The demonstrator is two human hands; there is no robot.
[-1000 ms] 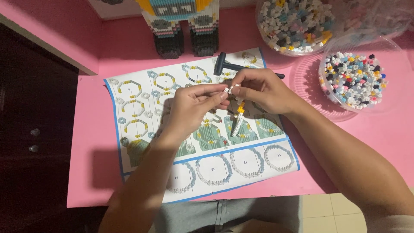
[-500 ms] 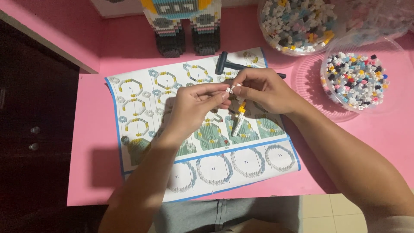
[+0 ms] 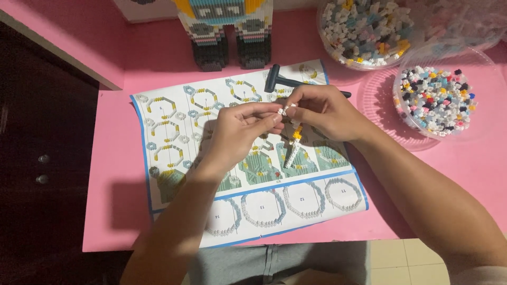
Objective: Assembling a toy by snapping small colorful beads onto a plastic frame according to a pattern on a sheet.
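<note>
Change since one second ago: almost none. Both hands sit at the same spot over the sheet and the fingertips stay together; only the framing drifts slightly. Reading: the fitting of a small piece is ongoing and not finished; the pinch has not been released.

Left hand (image 3: 240,129): closed in a fingertip pinch on a tiny white brick (image 3: 283,111), thumb and forefinger pressed at its left side.
Right hand (image 3: 322,112): also closed, fingertips meeting the same white brick from 3 o'clock. A thin strip of joined bricks (image 3: 293,145), yellow at top and white lower down, hangs toward 6 o'clock from under this hand; exactly which fingers hold it cannot be told.

The work is held just above the centre of the instruction sheet (image 3: 174,126), which lies flat on the pink tabletop (image 3: 105,211).

Printed matter and containers:
- Instruction sheet: white, blue border, rows of ring-shaped and green step diagrams.
- 12 o'clock: a dark tool (image 3: 274,79) with a T-shaped head lying on the sheet's far edge.
- 11 to 12 o'clock: lower part of a built brick figure (image 3: 232,31), dark feet.
- 1 o'clock: clear round tub (image 3: 364,26) of mixed pale bricks.
- 2 to 3 o'clock: second clear round dish (image 3: 438,97) of mixed bricks, on a pink ribbed lid (image 3: 380,111).
</note>
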